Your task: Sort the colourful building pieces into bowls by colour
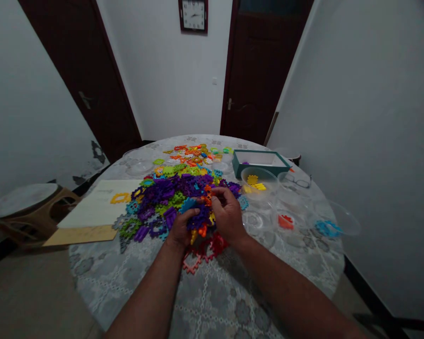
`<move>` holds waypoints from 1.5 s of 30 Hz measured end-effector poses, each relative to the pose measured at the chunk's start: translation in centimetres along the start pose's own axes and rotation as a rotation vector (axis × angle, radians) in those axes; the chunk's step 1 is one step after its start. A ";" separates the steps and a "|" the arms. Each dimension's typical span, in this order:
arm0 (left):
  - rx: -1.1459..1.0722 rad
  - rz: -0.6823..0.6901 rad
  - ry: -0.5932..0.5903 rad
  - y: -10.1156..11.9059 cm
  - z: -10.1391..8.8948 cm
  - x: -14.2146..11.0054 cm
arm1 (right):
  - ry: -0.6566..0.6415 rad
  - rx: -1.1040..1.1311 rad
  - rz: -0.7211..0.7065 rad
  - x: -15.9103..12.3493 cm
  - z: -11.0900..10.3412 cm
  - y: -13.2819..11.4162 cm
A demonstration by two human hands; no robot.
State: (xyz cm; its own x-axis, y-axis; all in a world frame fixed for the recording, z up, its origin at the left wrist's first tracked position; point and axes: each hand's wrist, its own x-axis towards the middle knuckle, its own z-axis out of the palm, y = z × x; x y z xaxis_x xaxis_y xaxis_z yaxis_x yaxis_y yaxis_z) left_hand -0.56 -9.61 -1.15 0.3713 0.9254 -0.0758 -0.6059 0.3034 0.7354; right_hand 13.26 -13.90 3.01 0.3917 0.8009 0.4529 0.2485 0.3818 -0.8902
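Observation:
In the middle of the head view, my left hand [183, 227] is closed around a cluster of plastic building pieces [197, 218], mostly purple, with blue, yellow and orange parts showing. My right hand [228, 212] pinches an orange building piece [207, 195] at the cluster's upper side. Whether that piece is joined to the cluster I cannot tell. Behind and to the left of my hands spreads a heap of loose pieces [176, 186], largely purple and green. Below my hands lie red pieces [217, 244] and a pink piece [191, 262] on the tablecloth.
Clear plastic bowls stand on the right, one with yellow pieces [252, 180], one with a red piece [285, 221], one with blue pieces [328, 228]. Behind them are a green box [261, 165] and glasses [300, 182]. Paper [95, 205] lies on the left; orange pieces [191, 153] at the back.

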 end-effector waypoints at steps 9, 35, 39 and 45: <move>-0.023 -0.074 0.003 -0.7 0.4 0.0 | -0.042 0.060 0.089 0.1 -3.6 -0.2; -0.023 -0.149 0.046 0.1 0.6 -0.1 | -0.047 -0.443 -0.500 -0.3 -6.2 -1.5; -0.045 -0.163 0.052 0.4 0.6 -0.2 | 0.199 -0.614 -0.467 1.5 -11.2 -3.1; -0.043 -0.162 0.017 0.1 0.5 0.1 | 0.437 -1.025 -0.372 2.9 -20.4 -1.1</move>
State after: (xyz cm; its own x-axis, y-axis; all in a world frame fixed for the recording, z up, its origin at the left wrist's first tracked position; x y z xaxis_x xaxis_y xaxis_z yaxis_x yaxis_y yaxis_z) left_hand -0.19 -9.63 -0.73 0.4551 0.8671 -0.2028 -0.5684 0.4582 0.6834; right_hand 32.20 -21.36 6.33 0.3656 0.4158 0.8327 0.9307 -0.1505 -0.3334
